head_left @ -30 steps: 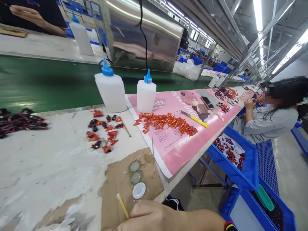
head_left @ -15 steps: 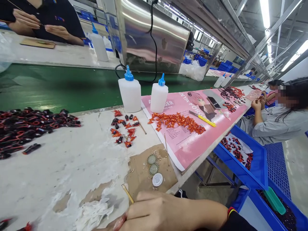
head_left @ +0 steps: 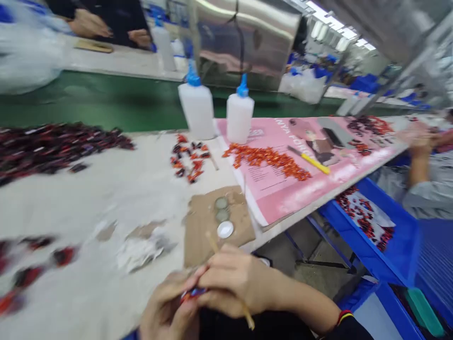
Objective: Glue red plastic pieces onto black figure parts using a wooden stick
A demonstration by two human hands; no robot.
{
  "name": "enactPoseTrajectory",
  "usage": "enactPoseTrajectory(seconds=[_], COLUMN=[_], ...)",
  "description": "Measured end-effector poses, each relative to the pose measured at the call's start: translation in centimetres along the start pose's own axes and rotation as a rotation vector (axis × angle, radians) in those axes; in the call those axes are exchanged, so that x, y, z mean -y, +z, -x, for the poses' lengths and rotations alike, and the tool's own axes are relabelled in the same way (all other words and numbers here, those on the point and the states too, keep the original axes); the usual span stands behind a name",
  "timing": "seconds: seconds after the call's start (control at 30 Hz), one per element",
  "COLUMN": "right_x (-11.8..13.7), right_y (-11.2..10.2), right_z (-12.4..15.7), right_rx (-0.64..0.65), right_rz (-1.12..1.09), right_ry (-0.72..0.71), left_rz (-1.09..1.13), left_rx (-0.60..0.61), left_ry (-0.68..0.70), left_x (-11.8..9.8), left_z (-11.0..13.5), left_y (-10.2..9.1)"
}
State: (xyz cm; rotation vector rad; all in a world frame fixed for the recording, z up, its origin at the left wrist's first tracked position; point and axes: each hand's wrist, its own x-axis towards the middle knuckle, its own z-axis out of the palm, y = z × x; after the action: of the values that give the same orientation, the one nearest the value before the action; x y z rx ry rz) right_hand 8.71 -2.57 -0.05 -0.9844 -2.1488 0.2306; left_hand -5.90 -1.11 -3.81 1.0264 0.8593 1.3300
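At the front edge of the table, my left hand [head_left: 169, 304] is closed around a small red-and-black piece [head_left: 193, 293], its details blurred. My right hand [head_left: 239, 278] meets it there, with fingertips on the same piece. A thin wooden stick [head_left: 247, 315] runs through the right hand, one end sticking up past the knuckles and the other down below the palm. Just beyond the hands lies a brown cardboard sheet [head_left: 200, 236] with two greenish round caps [head_left: 222, 209] and a white round lid [head_left: 225, 230].
White bottles with blue nozzles [head_left: 200, 111] stand behind orange pieces [head_left: 269, 158] and a yellow cutter [head_left: 314, 163] on a pink poster [head_left: 283, 203]. Red-black pieces [head_left: 53, 146] are heaped left. Crumpled tissue [head_left: 141, 250] lies near. Blue trays [head_left: 399, 245] and a co-worker's arm [head_left: 421, 165] are right.
The view has shifted and blurred. My left hand has come clearly into view with the red-and-black piece, and my right hand, still with the stick, now meets it.
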Motion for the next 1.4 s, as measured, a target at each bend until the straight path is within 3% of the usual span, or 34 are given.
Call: enactPoseTrajectory(seconds=[0.07, 0.2, 0.4, 0.53, 0.73, 0.87, 1.4], right_x=[0.6, 0.5, 0.7, 0.7, 0.1, -0.3, -2.1], right_y=[-0.7, -2.2, -2.8, -2.7, -2.3, -2.1, -1.1], right_z=[0.9, 2.1, 3.7, 4.3, 4.8, 4.8, 3.4], right_rx=[-0.104, -0.111, -0.121, -0.139, -0.023, -0.016, 0.004], right_rz=[-0.053, -0.051, -0.035, -0.031, -0.025, -0.047, -0.064], right_ry=[0.073, 0.114, 0.089, 0.099, 0.095, 0.08, 0.026], left_rz=[0.05, 0.231, 0.214, 0.22, -0.208, -0.36, -0.45], left_rx=[0.102, 0.249, 0.283, 0.322, 0.265, 0.266, 0.241], left_ry=[0.033, 0.008, -0.059, 0.03, 0.297, 0.414, 0.462], left_x=[-0.6, -0.5, 0.0, -0.4, -1.5, -2.2, -2.0], left_z=[1.0, 1.6, 2.7, 2.8, 2.6, 2.5, 1.2], left_y=[1.5, 3.2, 3.6, 3.8, 3.5, 3.6, 2.9])
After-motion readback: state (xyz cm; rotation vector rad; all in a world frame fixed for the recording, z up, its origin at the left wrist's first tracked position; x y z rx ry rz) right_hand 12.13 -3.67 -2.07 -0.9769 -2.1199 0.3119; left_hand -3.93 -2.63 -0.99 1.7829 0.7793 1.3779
